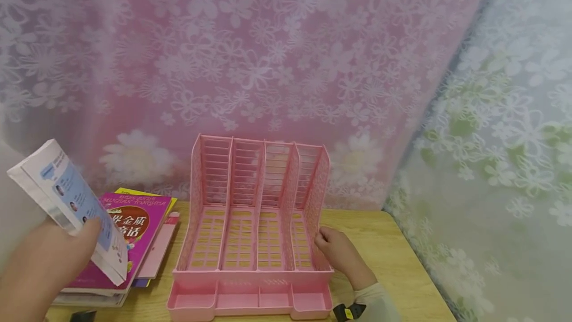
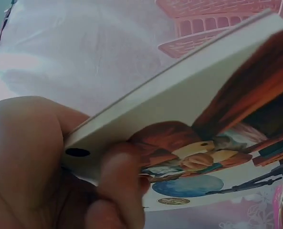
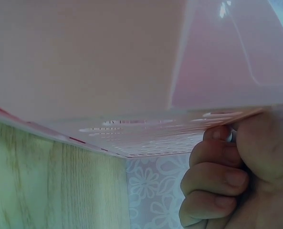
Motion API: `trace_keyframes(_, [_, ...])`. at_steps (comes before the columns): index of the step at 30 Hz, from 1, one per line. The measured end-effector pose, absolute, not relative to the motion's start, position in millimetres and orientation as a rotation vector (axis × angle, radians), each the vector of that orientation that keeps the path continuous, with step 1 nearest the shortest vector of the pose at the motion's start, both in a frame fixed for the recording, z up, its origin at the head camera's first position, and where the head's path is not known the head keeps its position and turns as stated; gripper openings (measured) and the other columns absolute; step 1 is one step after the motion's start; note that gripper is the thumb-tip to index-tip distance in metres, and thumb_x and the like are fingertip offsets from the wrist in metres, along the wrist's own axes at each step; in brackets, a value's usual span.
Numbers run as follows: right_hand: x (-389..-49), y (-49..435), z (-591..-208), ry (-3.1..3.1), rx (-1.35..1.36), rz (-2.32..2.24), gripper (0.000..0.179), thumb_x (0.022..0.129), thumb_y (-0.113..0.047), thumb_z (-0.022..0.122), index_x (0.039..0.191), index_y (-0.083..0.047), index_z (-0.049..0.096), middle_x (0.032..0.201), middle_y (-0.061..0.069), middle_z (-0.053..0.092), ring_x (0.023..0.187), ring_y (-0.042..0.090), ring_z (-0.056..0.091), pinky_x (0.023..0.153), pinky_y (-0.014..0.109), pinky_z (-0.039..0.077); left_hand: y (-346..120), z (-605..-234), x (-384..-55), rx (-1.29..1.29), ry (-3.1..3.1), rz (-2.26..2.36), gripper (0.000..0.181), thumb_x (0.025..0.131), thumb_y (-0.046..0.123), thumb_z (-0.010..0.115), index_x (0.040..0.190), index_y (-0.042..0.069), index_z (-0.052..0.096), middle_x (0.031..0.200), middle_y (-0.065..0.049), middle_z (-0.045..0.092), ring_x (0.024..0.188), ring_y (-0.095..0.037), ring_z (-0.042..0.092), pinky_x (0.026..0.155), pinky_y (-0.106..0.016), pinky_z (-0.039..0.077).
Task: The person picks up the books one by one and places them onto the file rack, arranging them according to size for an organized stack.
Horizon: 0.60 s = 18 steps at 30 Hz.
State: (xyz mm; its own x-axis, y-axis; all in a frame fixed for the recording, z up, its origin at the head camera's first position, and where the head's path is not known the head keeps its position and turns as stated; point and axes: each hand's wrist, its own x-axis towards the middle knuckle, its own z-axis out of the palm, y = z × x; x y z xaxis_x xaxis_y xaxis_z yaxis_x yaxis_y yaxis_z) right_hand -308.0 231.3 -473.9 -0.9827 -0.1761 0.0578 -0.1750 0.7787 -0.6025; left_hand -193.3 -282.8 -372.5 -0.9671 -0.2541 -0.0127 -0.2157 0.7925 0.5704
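My left hand (image 1: 53, 257) grips a book (image 1: 85, 202), held up at a slant over the left side of the table, thumb across its pale-blue printed cover. From below, the left wrist view shows fingers bent under the book's (image 2: 179, 143) other cover, which has an orange-brown and blue picture. A pink desk book rack (image 1: 254, 275) stands mid-table, with upright slots behind and small compartments along its front. At its right side wall, my right hand (image 1: 341, 252) holds the wall's edge. In the right wrist view the fingers (image 3: 213, 179) are curled close against the rack's wall (image 3: 146, 136).
Below the raised book lies a pile of books, topped by a purple one (image 1: 152, 212) with Chinese lettering. The wooden table (image 1: 380, 242) reaches a pink flowered curtain (image 1: 268, 63) behind. A pale flowered curtain (image 1: 505, 163) hangs along the right.
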Motion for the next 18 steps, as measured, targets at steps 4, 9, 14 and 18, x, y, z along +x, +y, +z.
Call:
trace_keyframes(4, [-308.6, 230.2, -472.7, 2.976, -0.294, -0.989, 0.031, 0.105, -0.017, 0.052, 0.074, -0.014, 0.049, 0.064, -0.003, 0.041, 0.056, 0.012, 0.037, 0.056, 0.029, 0.033, -285.6, -375.4, -194.2, 0.327, -2.954, -0.938, 0.081, 0.109, 0.048, 0.037, 0.156, -0.014, 0.015, 0.142, -0.047, 0.037, 0.117, -0.069, 0.048, 0.080, -0.079, 0.043])
trace_keyframes(9, [-309.0, 229.1, -471.8, 2.995, -0.283, -0.968, 0.029, 0.104, -0.016, 0.052, 0.076, -0.014, 0.050, 0.065, -0.002, 0.042, 0.058, 0.012, 0.039, 0.057, 0.030, 0.034, -280.0, -384.5, -201.4, 0.040, -3.051, -0.877, 0.078, 0.110, 0.048, 0.035, 0.152, -0.017, 0.024, 0.137, -0.045, 0.048, 0.110, -0.062, 0.059, 0.077, -0.073, 0.049])
trace_keyframes(14, [-308.3, 228.9, -472.6, 2.993, -0.274, -0.967, 0.029, 0.105, -0.016, 0.052, 0.076, -0.014, 0.051, 0.065, -0.002, 0.042, 0.059, 0.013, 0.039, 0.057, 0.031, 0.034, -269.5, -396.2, -210.6, -0.149, -3.137, -0.829, 0.078, 0.109, 0.045, 0.044, 0.154, -0.016, 0.023, 0.137, -0.043, 0.051, 0.102, -0.046, 0.069, 0.073, -0.064, 0.055])
trace_keyframes(18, [-308.2, 228.8, -473.6, 2.975, -0.269, -0.980, 0.030, 0.106, -0.017, 0.051, 0.076, -0.013, 0.050, 0.065, -0.002, 0.041, 0.058, 0.013, 0.037, 0.058, 0.031, 0.034, -267.1, -397.8, -213.5, -0.140, -3.182, -0.861, 0.081, 0.109, 0.047, 0.044, 0.157, -0.013, 0.017, 0.140, -0.043, 0.048, 0.104, -0.044, 0.069, 0.072, -0.063, 0.055])
